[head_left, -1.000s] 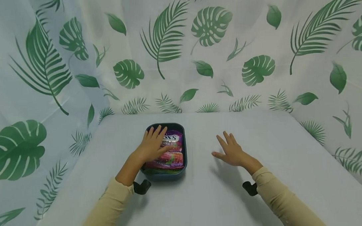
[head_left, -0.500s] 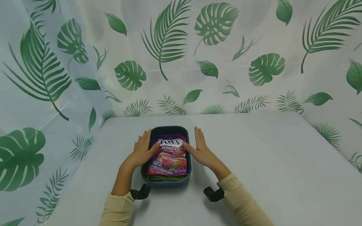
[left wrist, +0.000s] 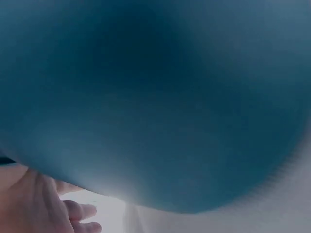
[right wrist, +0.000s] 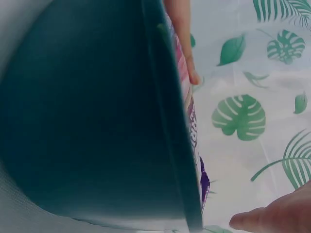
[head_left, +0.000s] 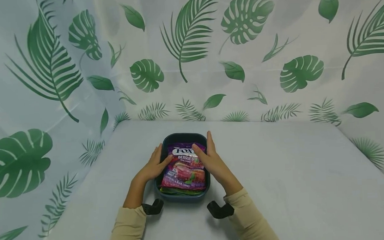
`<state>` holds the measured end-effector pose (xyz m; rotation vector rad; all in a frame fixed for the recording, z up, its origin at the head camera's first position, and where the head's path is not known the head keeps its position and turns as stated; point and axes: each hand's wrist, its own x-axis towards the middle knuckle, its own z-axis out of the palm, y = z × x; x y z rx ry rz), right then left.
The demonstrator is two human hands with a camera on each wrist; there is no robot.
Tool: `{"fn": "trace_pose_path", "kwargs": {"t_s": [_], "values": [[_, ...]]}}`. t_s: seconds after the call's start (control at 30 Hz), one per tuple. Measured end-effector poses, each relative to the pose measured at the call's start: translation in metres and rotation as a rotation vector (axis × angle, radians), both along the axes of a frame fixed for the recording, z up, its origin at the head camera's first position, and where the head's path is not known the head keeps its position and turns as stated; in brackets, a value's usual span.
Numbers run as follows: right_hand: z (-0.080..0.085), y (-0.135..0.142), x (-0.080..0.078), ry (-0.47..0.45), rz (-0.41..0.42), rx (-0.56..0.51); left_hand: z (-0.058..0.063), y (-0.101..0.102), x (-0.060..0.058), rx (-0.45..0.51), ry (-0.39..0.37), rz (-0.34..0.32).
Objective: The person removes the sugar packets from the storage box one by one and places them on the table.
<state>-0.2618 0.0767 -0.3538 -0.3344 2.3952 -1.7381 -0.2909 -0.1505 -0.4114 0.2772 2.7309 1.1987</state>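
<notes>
A dark blue rounded container (head_left: pixel 182 197) stands on the white table in the head view. Inside lies a purple and pink bag of Fox's Berries candy (head_left: pixel 184 175), with a green packet edge (head_left: pixel 181 191) showing beneath it. My left hand (head_left: pixel 150 168) is at the container's left side, fingers along the outer wall and thumb across the rim over the bag. My right hand (head_left: pixel 215 163) stands at the right side, fingers straight and thumb reaching over the bag. In the right wrist view, its visible fingertip is apart from the rim. The container's wall (left wrist: pixel 155 121) fills most of the left wrist view.
A white cloth covers the table (head_left: pixel 292 173). A white curtain (head_left: pixel 255 107) with green leaf prints rises behind it and along the sides. Black wrist camera mounts (head_left: pixel 220 209) jut inward below both hands.
My right hand has moved left from the bare table to the container's right side. My left hand has drawn back from over the bag to the left side. The head view has turned slightly.
</notes>
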Motion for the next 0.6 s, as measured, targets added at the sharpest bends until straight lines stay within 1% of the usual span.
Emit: {"fn": "trace_pose_path", "kwargs": {"t_s": [0.17, 0.33, 0.47, 0.6], "values": [[-0.004, -0.001, 0.004, -0.039, 0.005, -0.001, -0.006, 0.002, 0.0, 0.081, 0.018, 0.002], [-0.011, 0.001, 0.004, -0.089, 0.023, 0.012, -0.012, 0.005, 0.002, 0.084, -0.05, 0.022], [-0.012, 0.001, 0.001, -0.071, 0.028, 0.015, -0.01, 0.005, 0.002, 0.084, -0.054, 0.043], [-0.013, -0.005, -0.001, -0.072, 0.043, -0.014, -0.004, 0.002, 0.002, 0.066, -0.052, 0.05]]}}
